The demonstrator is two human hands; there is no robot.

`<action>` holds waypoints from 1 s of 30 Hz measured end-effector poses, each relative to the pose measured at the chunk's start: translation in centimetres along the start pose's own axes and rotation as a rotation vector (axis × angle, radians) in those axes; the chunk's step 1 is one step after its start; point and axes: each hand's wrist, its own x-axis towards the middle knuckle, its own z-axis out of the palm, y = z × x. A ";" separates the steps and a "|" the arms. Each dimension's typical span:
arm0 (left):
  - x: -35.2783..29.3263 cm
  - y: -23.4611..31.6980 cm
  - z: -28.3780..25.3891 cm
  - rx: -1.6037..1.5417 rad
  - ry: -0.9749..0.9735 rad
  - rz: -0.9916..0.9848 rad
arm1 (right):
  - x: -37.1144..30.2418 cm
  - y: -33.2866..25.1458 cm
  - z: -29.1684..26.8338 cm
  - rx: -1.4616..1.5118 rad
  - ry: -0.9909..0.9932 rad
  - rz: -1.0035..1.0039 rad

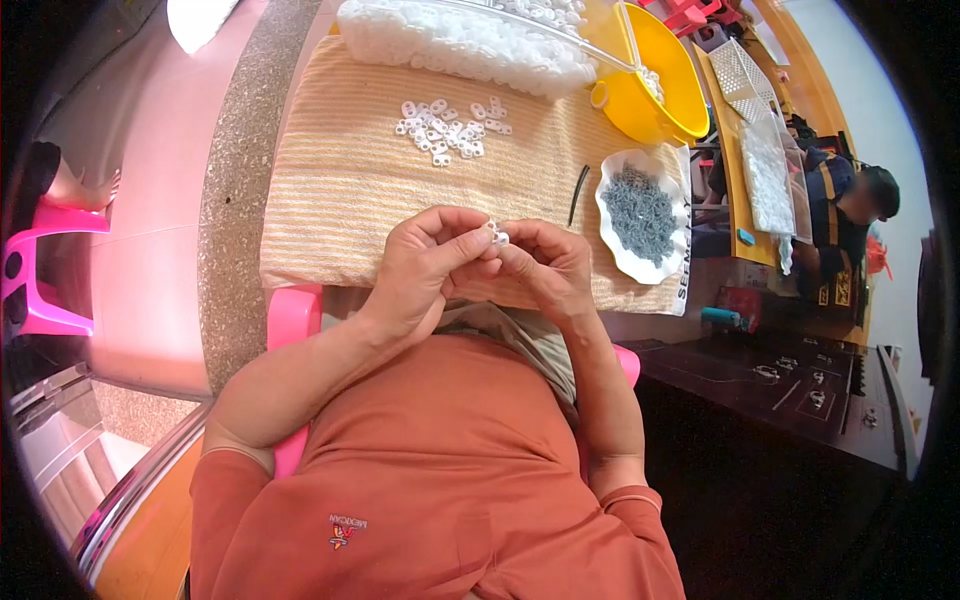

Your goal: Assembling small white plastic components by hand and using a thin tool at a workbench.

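- Striped towel (340, 190) over table edge: prob. padding, stops small parts rolling.
- Clear bag of white parts (460, 45) far back, yellow bowl (655, 95) beside; grey springs on white dish (640, 210) by R side.
- Loose white clips (450, 128) mid-towel, within reach.
- L hand (425, 265) + R hand (550, 265): fingers curled, tips together, pinching one small white clip (497, 236) betw. them, above towel's near edge.

Striped towel (350, 190) on stone counter (235, 180)
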 end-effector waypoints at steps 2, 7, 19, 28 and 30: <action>0.0 0.0 0.0 -0.006 0.005 -0.001 | 0.1 -0.1 0.3 0.103 0.037 0.014; 0.0 0.0 0.1 0.007 0.016 -0.003 | -0.1 -0.3 0.2 0.142 0.036 0.035; 0.1 -0.1 0.0 0.033 0.053 -0.017 | -0.1 0.0 -0.1 0.188 0.051 0.026; 0.0 0.1 0.2 0.056 0.077 -0.031 | -0.1 0.3 -0.7 0.121 0.086 0.019; 0.0 0.1 0.1 0.063 0.076 -0.032 | 0.0 0.4 -0.7 0.109 0.097 0.014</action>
